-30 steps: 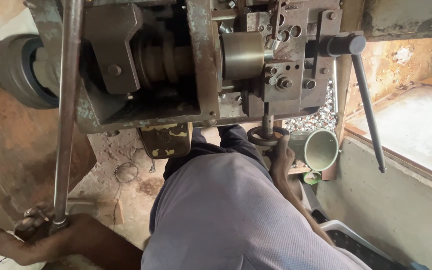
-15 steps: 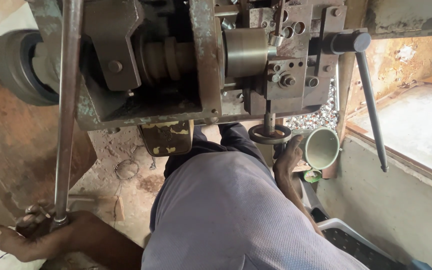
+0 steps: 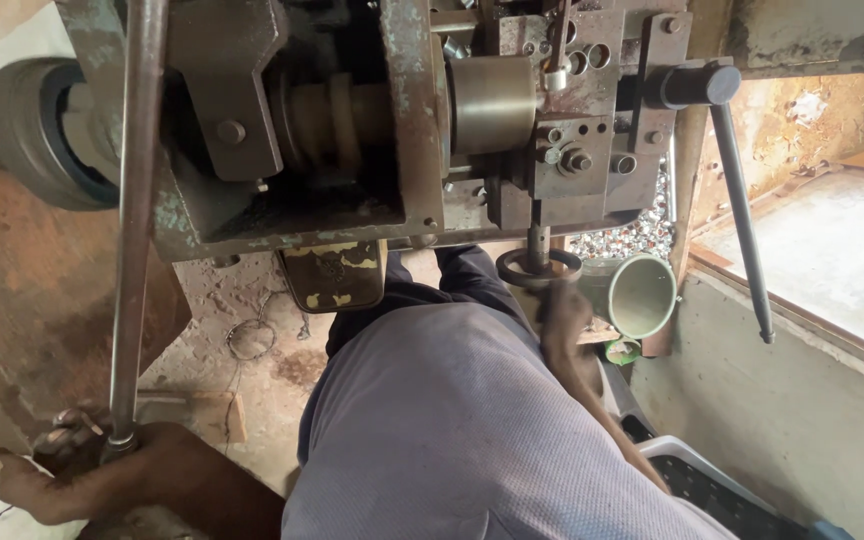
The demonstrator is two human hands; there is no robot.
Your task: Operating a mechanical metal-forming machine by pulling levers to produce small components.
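Head view, looking down over the person's grey-clad lap at an old metal machine (image 3: 382, 130), the landmark for all positions below.

Left hand (image 3: 72, 465): low and left of the machine, fingers curled closed around the bottom end of a long steel lever bar (image 3: 137, 230) that rises along the machine's left face. The grip looks full, with knuckles wrapped over the bar's foot.

Right hand (image 3: 564, 310): just beneath the machine's lower right corner, raised to a small round handwheel (image 3: 538, 267) on a short vertical spindle. The fingers touch or nearly touch the wheel's underside; how far they close on it cannot be told, since the hand is dark and partly blurred.

To work this stage well, the lever would best be kept steady with a firm wrapped grip while the handwheel is turned in small increments by the fingertips, wrist clear of the moving parts above.

Materials: the machine is cast and plate steel, pitted, with flaking greenish paint and oily brown rust; a smooth brass-toned cylinder (image 3: 492, 105) sits at its centre. A pale green cup (image 3: 640, 296) lies on its side right of the handwheel, beside a heap of small shiny metal pieces (image 3: 632, 235). A black-handled rod (image 3: 742, 215) slants down at the machine's right.
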